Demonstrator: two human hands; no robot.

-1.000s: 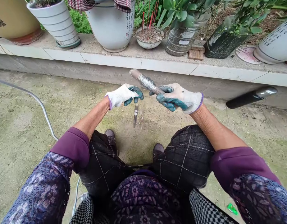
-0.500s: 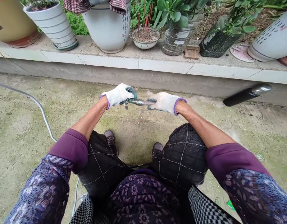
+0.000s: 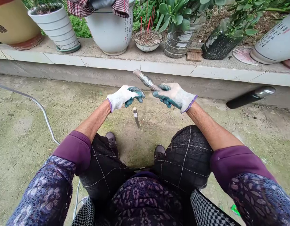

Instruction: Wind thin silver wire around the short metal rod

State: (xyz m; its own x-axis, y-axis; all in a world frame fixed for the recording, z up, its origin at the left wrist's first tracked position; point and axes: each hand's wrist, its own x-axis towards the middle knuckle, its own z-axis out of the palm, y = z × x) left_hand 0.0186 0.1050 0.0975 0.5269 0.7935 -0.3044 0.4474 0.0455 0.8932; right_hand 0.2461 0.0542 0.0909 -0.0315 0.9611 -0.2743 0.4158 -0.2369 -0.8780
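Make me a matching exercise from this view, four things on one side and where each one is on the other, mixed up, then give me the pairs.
Column one
1. Wire-wrapped rod
2. Bowl with red sticks
3. Grey hose
4. Black cylinder with a silver end

Column two
A. On the ledge
B. Below the ledge, at the picture's right
C. Gripped in the right hand
D. Curving across the picture's left side

Pairs: 1-C, 2-A, 3-D, 4-B.

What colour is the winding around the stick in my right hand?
The winding is silvery grey, seen best in the head view.
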